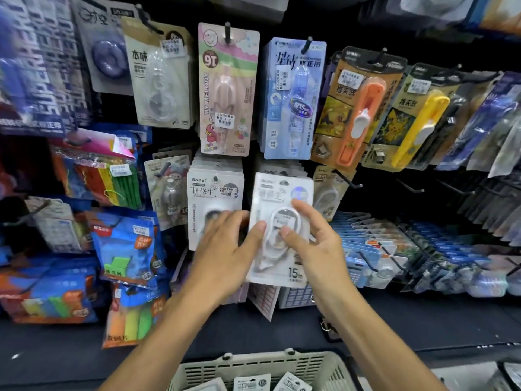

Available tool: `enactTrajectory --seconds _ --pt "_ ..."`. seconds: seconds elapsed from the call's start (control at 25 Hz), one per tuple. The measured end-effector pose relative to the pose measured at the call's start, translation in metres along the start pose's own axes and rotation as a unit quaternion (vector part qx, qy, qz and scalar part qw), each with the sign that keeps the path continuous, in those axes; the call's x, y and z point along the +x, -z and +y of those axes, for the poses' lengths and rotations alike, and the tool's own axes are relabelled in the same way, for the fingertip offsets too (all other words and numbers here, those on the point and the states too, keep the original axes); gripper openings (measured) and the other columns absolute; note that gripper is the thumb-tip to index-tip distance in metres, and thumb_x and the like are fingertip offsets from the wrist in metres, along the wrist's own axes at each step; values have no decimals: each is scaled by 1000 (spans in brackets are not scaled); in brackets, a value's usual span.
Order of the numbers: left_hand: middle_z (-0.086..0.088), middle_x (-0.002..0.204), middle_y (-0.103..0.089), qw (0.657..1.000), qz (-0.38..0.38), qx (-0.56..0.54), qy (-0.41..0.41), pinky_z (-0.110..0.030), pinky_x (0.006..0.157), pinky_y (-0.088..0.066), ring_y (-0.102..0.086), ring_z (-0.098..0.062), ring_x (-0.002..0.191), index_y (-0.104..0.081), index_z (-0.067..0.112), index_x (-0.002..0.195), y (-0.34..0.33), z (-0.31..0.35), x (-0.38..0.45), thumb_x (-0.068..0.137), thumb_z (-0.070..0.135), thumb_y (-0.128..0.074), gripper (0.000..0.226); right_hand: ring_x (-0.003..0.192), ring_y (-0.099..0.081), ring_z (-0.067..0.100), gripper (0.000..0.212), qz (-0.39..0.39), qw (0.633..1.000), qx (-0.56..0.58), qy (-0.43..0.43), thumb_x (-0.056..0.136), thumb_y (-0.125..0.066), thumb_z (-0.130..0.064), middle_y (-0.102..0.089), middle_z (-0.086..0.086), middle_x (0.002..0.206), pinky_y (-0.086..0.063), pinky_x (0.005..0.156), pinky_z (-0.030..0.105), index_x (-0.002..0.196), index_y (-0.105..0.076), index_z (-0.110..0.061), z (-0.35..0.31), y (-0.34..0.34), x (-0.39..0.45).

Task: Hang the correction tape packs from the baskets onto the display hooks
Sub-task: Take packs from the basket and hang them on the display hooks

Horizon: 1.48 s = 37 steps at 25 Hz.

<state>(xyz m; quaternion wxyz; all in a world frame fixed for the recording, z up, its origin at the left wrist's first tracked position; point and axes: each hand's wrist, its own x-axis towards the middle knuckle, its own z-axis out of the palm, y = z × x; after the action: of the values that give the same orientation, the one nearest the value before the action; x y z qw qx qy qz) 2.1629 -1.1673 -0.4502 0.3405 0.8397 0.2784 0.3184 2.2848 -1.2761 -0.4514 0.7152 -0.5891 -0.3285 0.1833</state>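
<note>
Both hands hold a white correction tape pack [277, 198] up against the display wall, in front of a stack of like packs on a hook. My left hand [225, 249] grips its left edge, thumb on the front. My right hand [315, 244] pinches its right side, thumb on the blister, forefinger up near the top. Left of it hangs a stack of the same BoBo packs [215, 193] on its hook. Below, a beige basket [253, 365] holds several more packs [251, 383]. The pack's hang hole looks close to the hook, but blur hides whether it is on.
Above hang a pink My Melody pack [227, 88] and a blue correction tape pack [294, 100]. Bare black hooks [348, 180] stick out to the right. Blue and coloured packets [127, 244] crowd the left; rows of packs [394, 249] fill the lower right.
</note>
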Motion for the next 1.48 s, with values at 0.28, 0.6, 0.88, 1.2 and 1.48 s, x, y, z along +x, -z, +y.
enactTrajectory --seconds 0.28,0.6,0.88,1.2,1.48 --pt "8 171 12 962 -53 266 14 -51 126 -2 12 -19 157 -19 27 160 5 -19 -2 104 33 -39 60 133 -40 0 41 -21 995 -45 -81 93 -71 -16 -54 -34 118 -34 100 29 118 -65 -47 -10 25 37" --pt "8 170 20 954 -69 293 -1 -51 127 1 16 -20 157 -12 27 162 9 -25 -1 99 18 -42 71 155 -10 20 70 -120 774 -608 131 93 -44 2 -2 -9 170 -22 124 42 158 -29 -19 33 20 29" --pt "7 171 14 951 -52 304 -21 -49 126 -2 12 -21 158 -20 25 161 12 -29 -4 98 19 -44 68 151 -25 23 61 -151 764 -616 121 85 -34 -12 -11 -6 170 -36 113 49 144 -44 -20 16 4 42" --pt "-11 147 -51 974 -70 213 12 -48 106 -39 -46 -37 133 -55 17 139 -48 -74 -82 91 19 -60 48 136 -46 21 49 -57 899 -432 48 91 -46 -3 -43 2 156 -37 102 25 137 -57 -16 129 33 -71" --pt "-6 130 -67 813 -472 207 272 -34 89 -53 -66 -25 110 -61 24 131 -127 -199 -236 96 20 -60 35 127 -57 26 53 -336 702 -512 -364 93 -64 -18 -57 7 144 -46 100 29 144 -50 -18 300 103 -221"
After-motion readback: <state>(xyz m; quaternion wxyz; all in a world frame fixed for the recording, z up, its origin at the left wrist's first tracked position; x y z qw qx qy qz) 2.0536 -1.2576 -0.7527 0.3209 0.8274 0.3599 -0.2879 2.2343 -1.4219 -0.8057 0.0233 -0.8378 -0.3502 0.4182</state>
